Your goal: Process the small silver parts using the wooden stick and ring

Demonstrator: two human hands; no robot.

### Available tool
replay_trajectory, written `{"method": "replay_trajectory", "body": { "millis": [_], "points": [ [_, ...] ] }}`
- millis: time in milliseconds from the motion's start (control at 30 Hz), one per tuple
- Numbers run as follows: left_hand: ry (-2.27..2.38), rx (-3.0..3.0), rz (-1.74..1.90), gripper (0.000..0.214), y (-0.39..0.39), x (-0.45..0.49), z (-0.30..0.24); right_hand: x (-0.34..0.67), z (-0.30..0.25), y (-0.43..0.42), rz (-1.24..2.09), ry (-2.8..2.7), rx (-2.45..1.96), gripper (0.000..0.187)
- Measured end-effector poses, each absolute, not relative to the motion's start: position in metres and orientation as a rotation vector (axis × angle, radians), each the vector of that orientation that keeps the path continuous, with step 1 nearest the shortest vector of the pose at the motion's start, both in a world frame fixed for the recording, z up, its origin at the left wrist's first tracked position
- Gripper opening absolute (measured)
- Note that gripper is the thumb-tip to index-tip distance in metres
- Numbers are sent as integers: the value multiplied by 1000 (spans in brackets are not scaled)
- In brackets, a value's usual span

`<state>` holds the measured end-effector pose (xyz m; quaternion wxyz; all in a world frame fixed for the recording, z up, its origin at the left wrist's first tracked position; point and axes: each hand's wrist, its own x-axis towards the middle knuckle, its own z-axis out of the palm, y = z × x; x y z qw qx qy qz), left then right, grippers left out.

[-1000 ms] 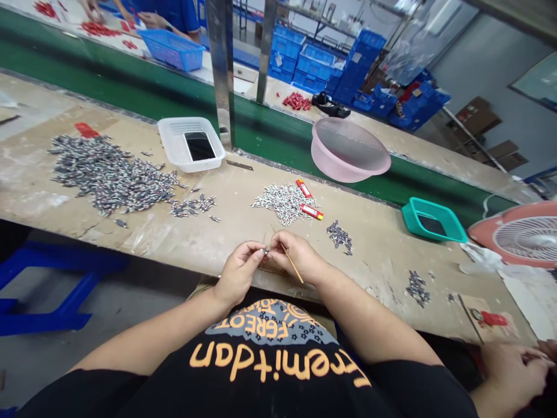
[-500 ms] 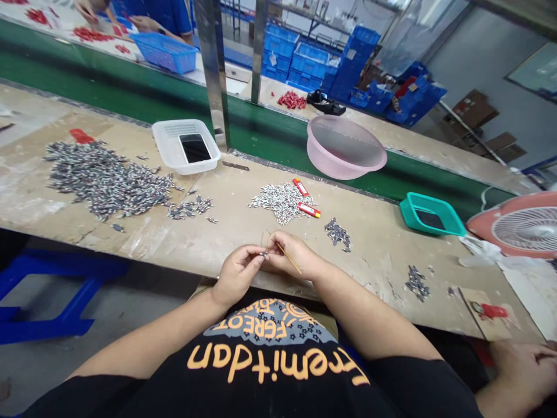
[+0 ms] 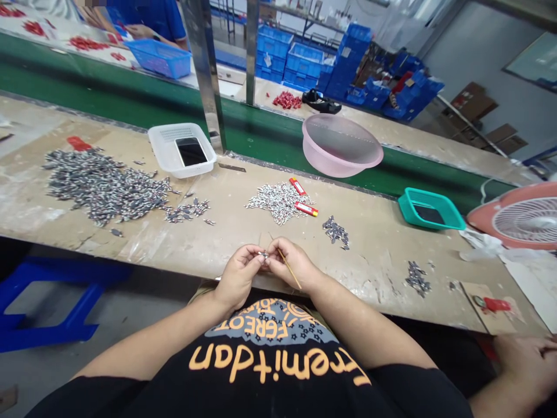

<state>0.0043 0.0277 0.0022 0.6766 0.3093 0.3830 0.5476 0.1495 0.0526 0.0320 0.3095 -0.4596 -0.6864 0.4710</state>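
The person's left hand (image 3: 238,277) pinches a small part (image 3: 263,254) between thumb and fingers, just above the near edge of the surface (image 3: 230,200). The right hand (image 3: 296,268) is closed around a thin yellowish stick (image 3: 290,270), its fingertips meeting the left hand's at the same part; the part's detail is too small to make out.

Beyond the hands, toward the far edge, lies a pile of white pieces (image 3: 276,203), with two red packets (image 3: 306,209) on its right side. Right of it sits a small cluster of dark grey pieces (image 3: 336,232); another dark cluster (image 3: 418,278) lies farther along, toward the near right corner. A large pile of grey-and-white pieces (image 3: 104,188) spreads over the left part. At the far edge stand a white tray (image 3: 194,170) holding a phone (image 3: 191,152), a pink basin (image 3: 339,165) and, farther right, a green basket (image 3: 408,210). A blade (image 3: 232,168) lies just beside the tray.
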Motion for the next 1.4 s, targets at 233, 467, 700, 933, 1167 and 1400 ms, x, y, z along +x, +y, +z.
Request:
{"method": "replay_trajectory", "body": {
  "millis": [233, 467, 700, 933, 1167, 1400],
  "points": [
    [898, 750, 1298, 18, 28, 6, 5, 152, 35, 52, 1034, -1877, -1305, 6],
    [1014, 1008, 1249, 18, 28, -3, 8, 151, 45, 48, 835, -2036, -1288, 4],
    [1074, 1334, 1182, 16, 31, -13, 16, 157, 51, 52, 1082, -2048, -1304, 11],
    [1085, 1482, 1084, 15, 32, -18, 16, 161, 47, 58, 1172, -2090, -1259, 16],
    [848, 907, 1060, 16, 32, -9, 11, 161, 47, 58, 1435, -1904, -1155, 15],
    [843, 676, 1177, 19, 33, -2, 11, 150, 34, 37, 1270, -1720, -1240, 19]
  ]
}}
